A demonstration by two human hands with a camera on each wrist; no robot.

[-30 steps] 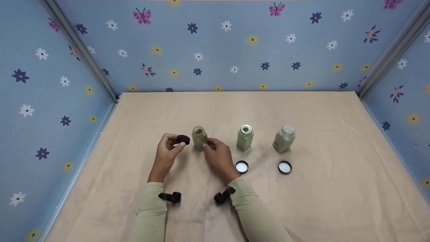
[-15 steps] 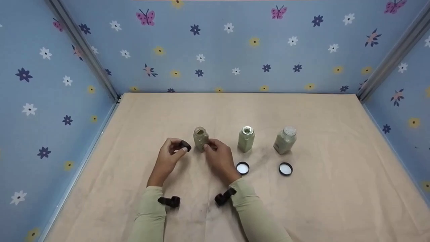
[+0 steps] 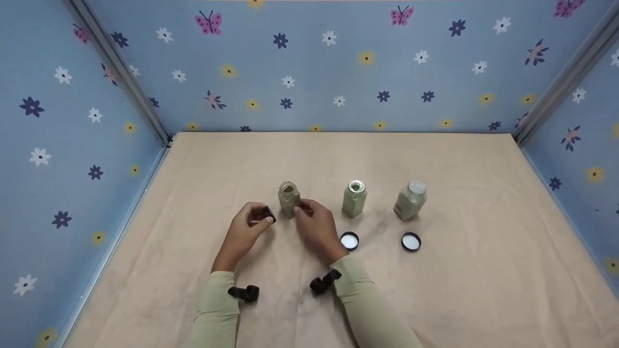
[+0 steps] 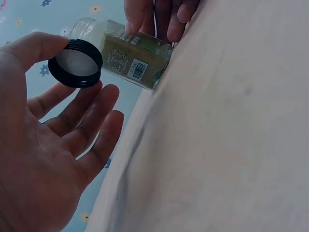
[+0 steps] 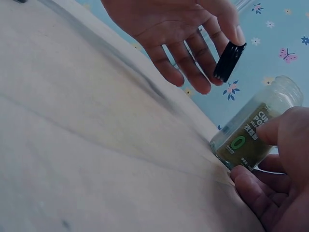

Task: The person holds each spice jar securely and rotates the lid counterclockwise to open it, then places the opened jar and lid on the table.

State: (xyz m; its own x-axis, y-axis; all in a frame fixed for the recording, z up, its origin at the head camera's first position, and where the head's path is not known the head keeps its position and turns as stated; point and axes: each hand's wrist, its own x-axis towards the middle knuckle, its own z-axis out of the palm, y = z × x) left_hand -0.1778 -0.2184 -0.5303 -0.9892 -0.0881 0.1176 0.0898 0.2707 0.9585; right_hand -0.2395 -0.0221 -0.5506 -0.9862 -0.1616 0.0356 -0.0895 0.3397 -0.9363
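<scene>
My left hand (image 3: 246, 229) pinches a black jar lid (image 4: 75, 64) between thumb and fingers, its white inner side facing the left wrist camera. Just to the right of it, an uncapped glass spice jar (image 3: 288, 199) stands upright on the cloth, part filled with a brownish-green powder. My right hand (image 3: 316, 224) holds this jar low on its side, thumb across the label in the right wrist view. A gap separates lid and jar mouth.
To the right stand a second lidless spice jar (image 3: 354, 200) and a third jar (image 3: 410, 200) with a whitish top. Before them lie two upturned black lids, one (image 3: 349, 240) near my right wrist, another (image 3: 411, 241) farther right. Flowered blue walls (image 3: 309, 63) enclose the cloth-covered table (image 3: 464, 290).
My left hand has drawn the lid down toward me, away from the jar mouth, and tipped it onto its edge. My right hand keeps its hold on the jar.
</scene>
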